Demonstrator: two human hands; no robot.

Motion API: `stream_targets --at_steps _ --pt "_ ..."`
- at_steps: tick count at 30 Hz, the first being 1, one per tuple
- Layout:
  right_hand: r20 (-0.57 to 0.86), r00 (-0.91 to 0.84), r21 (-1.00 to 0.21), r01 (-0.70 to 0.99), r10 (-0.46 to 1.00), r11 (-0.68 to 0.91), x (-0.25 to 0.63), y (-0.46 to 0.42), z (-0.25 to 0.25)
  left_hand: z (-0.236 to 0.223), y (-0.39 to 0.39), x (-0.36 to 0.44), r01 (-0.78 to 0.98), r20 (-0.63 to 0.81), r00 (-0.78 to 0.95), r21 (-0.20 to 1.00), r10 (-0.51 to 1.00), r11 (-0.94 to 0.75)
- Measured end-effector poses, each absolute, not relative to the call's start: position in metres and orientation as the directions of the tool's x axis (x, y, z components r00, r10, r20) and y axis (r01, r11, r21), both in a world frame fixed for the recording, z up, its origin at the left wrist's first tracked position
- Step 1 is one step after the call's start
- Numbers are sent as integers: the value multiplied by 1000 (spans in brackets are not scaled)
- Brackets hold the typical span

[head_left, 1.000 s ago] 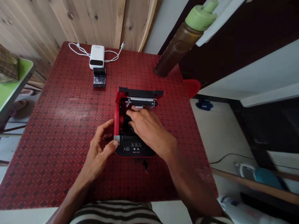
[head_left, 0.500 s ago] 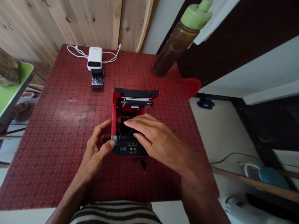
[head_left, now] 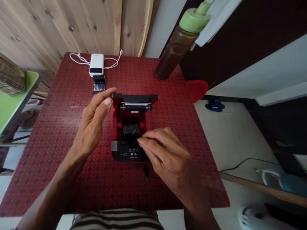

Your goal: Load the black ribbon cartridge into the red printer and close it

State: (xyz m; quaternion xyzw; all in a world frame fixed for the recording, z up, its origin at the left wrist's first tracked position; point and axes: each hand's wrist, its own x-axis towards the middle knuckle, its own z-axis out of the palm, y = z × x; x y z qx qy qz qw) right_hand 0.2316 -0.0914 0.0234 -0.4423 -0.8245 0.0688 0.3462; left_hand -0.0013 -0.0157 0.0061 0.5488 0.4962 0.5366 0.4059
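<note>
A small red and black printer [head_left: 118, 156] stands on the table with its lid [head_left: 135, 97] raised, showing a roller under the lid. Glossy black film [head_left: 131, 129] lies in the open well. Thumb and fingertips of my right hand [head_left: 168, 156] are pinched together at the film's lower right edge, over the well. My left hand [head_left: 92, 123] is open at the lid's left end, its index fingertip close to the corner; whether it touches cannot be made out. A small black scrap [head_left: 145, 172] lies just in front of the printer.
A white power bank [head_left: 97, 62] with a white cable and a curled black piece with white streaks [head_left: 99, 85] are at the back left. A tall brown bottle [head_left: 176, 48] with a green lid stands at the back right. The table [head_left: 59, 143] has a red patterned top.
My left hand has left the printer's front left corner and moved up to the raised lid. My right hand has drawn back from inside the well to its front right, fingers now pinched.
</note>
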Motion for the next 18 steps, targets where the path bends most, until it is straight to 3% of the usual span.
stream_targets --at_steps 8,14,18 --pt "590 -365 -268 753 720 601 221 -110 6 9 -53 3 68 160 -55 985 986 -156" --pt "642 -323 -176 820 695 544 217 -123 -1 -4 -76 9 -81 62 -89 994 994 -69" --pt "645 -281 -187 844 711 503 214 -122 -2 -7 -79 15 -61 41 -169 997 985 -52"
